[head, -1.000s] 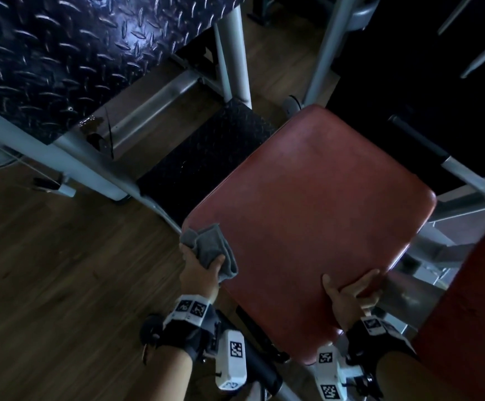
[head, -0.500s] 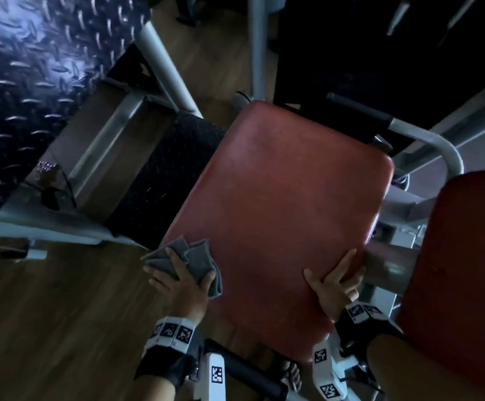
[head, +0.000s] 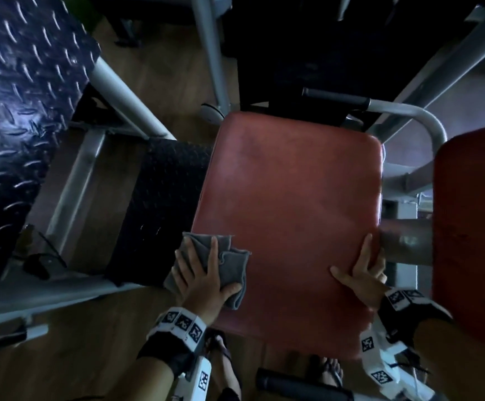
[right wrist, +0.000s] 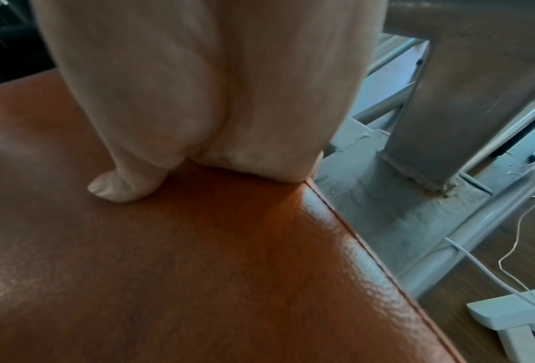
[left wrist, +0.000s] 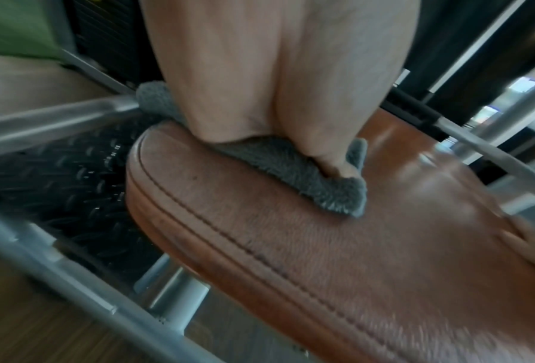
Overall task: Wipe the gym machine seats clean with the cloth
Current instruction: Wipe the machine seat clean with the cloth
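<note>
While your left hand lies flat on folded grey cloth, fingers straight and spread, thumb along near side, cloth sits pressed on near-left corner of red vinyl seat, part overhanging left edge. Your right hand rests on seat's near-right edge, thumb flat on top, fingers at or over side; holds nothing. Second red pad just right of seat. Diamond-plate footplate lies left, over wood floor.
</note>
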{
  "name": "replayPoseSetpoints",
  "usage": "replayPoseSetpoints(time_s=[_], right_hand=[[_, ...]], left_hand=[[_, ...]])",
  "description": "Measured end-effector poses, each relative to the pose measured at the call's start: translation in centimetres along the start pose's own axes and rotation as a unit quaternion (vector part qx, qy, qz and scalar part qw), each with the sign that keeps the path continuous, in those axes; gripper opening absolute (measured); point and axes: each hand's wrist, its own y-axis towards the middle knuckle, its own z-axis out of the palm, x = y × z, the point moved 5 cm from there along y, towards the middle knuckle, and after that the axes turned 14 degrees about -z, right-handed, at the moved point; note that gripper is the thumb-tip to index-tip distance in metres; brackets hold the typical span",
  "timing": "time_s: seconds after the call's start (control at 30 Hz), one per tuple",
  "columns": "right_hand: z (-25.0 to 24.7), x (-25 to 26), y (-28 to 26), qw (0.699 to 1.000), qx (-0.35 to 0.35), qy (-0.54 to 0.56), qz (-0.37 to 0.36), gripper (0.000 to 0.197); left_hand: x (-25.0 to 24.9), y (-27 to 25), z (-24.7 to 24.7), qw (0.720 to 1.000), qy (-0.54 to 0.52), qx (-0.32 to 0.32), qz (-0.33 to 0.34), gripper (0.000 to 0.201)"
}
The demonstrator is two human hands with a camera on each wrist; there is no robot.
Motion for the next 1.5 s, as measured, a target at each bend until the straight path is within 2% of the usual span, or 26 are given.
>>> replayPoseSetpoints(time_s=[0.27, 0.53, 0.73, 0.87, 1.0, 1.13, 1.2, 1.23, 1.3, 1.4, 1.43, 1.5], right_hand=[[0.4, 0.6, -1.0, 0.998, -0.055, -0.005, 0.003, 0.106], [0.5, 1.1, -1.7, 0.995, -0.094, 0.013, -0.017, 0.104], [0.6, 1.5, -2.8, 0.994, -0.108, -0.010, -0.021, 0.100], [0.9, 0.5, -4.4, 0.994, -0.076, -0.057, -0.057, 0.097], [1.2, -0.3, -5.8, 0.992, -0.043, -0.086, -0.079, 0.094], [1.6, 0.1, -6.7, 0.991, -0.024, -0.109, -0.072, 0.089], [1.7, 0.7, -6.5, 0.992, -0.031, -0.111, -0.055, 0.086], [1.8, 1.1, -6.2, 0.991, -0.035, -0.118, -0.052, 0.084], [2.3, 2.8, -5.7, 0.986, -0.041, -0.140, -0.083, 0.077], [4.1, 7.6, -5.6, 0.962, -0.061, -0.166, -0.210, 0.067], [5.0, 9.6, -5.8, 0.946, -0.066, -0.170, -0.269, 0.066], [7.3, 13.7, -6.5, 0.901, -0.053, -0.193, -0.385, 0.069]], left_hand=[[0.2, 0.0, -0.1, 0.996, 0.005, -0.065, 0.062, 0.099], [0.2, 0.1, -0.2, 0.991, -0.032, -0.102, 0.081, 0.097], [0.2, 0.1, -0.2, 0.991, -0.041, -0.095, 0.083, 0.104], [-0.2, -0.2, -0.4, 0.994, -0.004, -0.065, 0.084, 0.104], [-1.9, -1.2, -0.4, 0.983, 0.064, -0.044, 0.167, 0.102], [-4.5, -2.9, 0.6, 0.949, 0.129, 0.011, 0.286, 0.104], [-4.8, -3.8, 0.1, 0.943, 0.098, 0.039, 0.315, 0.103], [-4.5, -3.9, -0.6, 0.946, 0.046, 0.038, 0.317, 0.100], [-2.7, -3.7, -2.6, 0.949, -0.097, -0.007, 0.300, 0.088], [2.3, -2.3, -4.5, 0.942, -0.221, -0.119, 0.223, 0.067], [4.0, -1.7, -4.5, 0.941, -0.242, -0.137, 0.192, 0.064], [6.5, -0.7, -3.9, 0.949, -0.252, -0.133, 0.138, 0.060]])
